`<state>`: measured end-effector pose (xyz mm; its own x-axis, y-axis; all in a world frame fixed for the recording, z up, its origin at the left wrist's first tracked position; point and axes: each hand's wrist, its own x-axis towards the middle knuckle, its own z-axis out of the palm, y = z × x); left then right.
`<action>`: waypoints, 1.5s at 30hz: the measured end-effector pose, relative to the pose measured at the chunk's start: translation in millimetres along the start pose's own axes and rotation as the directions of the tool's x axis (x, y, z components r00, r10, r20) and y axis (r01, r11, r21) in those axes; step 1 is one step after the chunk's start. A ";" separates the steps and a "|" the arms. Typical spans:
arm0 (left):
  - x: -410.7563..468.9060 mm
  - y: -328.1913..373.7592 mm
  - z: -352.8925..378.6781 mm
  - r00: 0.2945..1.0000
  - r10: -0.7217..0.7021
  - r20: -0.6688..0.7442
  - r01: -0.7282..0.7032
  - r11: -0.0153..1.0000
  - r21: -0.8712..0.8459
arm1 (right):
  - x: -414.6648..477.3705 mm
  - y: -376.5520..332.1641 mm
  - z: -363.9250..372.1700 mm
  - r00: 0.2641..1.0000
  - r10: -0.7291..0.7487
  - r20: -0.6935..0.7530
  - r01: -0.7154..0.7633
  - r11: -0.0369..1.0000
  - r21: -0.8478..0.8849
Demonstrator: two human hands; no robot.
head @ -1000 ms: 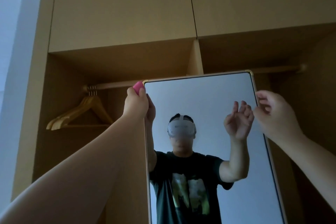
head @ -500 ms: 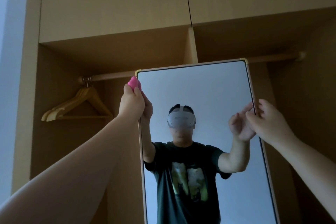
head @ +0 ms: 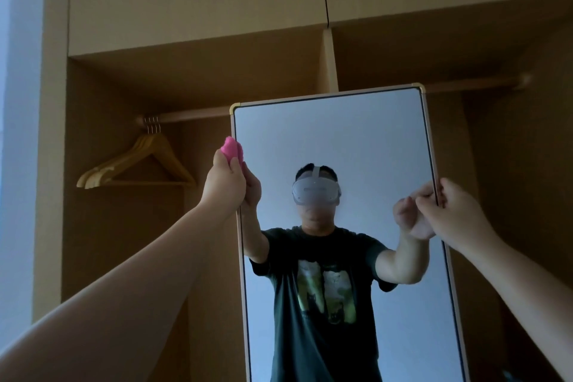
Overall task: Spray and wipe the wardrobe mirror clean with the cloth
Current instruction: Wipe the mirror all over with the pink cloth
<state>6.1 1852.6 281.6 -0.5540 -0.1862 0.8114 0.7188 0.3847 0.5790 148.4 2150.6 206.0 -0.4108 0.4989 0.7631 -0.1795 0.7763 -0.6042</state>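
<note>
The open wardrobe fills the wall, its two bays split by an upright divider. In front of it stands the tall mirror, thin-framed with rounded corners, its glass showing the person's reflection with both arms raised. A rail runs behind the mirror's top edge, and wooden hangers hang from its left end, well apart from the mirror. The left hand is closed around a bunched pink cloth, pressed at the mirror's left edge, below the top corner. The right hand pinches the mirror's right edge, fingers curled over the frame.
</note>
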 end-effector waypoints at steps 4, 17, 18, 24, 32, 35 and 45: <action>-1.4 -12.1 -0.7 0.998 0.006 0.058 -0.006 1.000 0.015 | -5.2 9.8 2.4 0.998 0.029 0.053 -0.031 0.999 0.025; -29.4 -17.3 -5.3 0.995 -0.020 0.098 0.022 1.000 -0.010 | -20.5 24.1 9.1 0.998 0.037 0.042 -0.037 0.999 -0.010; -32.6 -19.6 -7.2 0.992 -0.005 0.126 0.008 1.000 -0.021 | -21.6 25.9 10.1 0.998 0.039 0.041 -0.038 0.999 -0.012; -44.8 -29.1 -5.7 0.989 -0.021 0.144 0.028 0.999 -0.047 | -29.7 39.0 13.0 0.993 0.086 0.077 -0.086 0.996 -0.007; -58.5 -34.5 -7.8 0.986 -0.047 0.162 0.059 0.996 -0.067 | -42.7 47.0 14.9 0.990 0.104 0.099 -0.107 0.994 0.031; -63.8 -37.7 -7.6 0.984 -0.059 0.168 0.073 0.994 -0.076 | -48.0 48.1 16.6 0.988 0.111 0.107 -0.117 0.992 0.050; -86.0 -48.8 -8.2 0.984 -0.051 0.169 0.063 0.996 -0.064 | -61.3 58.3 25.9 0.985 0.141 0.104 -0.151 0.984 0.099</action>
<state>22.2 1842.3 184.2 -0.6532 -0.0501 0.7555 0.7079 0.3137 0.6328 140.0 2155.3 118.1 -0.5230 0.5602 0.6425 -0.2034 0.6499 -0.7323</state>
